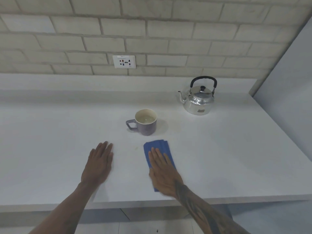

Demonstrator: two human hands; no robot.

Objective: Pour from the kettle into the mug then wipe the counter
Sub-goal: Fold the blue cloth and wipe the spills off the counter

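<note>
Table (219, 149): one, white, bare across most of its top; it carries everything here.
Kettle (199, 100): one, set upright at the back right, well apart from the mug, spout turned left; likely parked out of the wiping path.
Mug (146, 122): one, middle of the table, handle left, liquid inside; pouring looks done.
Cloth (158, 154): one, blue, folded, just in front of the mug.
Right hand (163, 173): flat, fingers together, pressing the cloth down; wiping stage, I judge.
Left hand (99, 164): flat on the table, holding nothing, probably bracing.
Wall socket (124, 61): one, on the brick wall.
</note>
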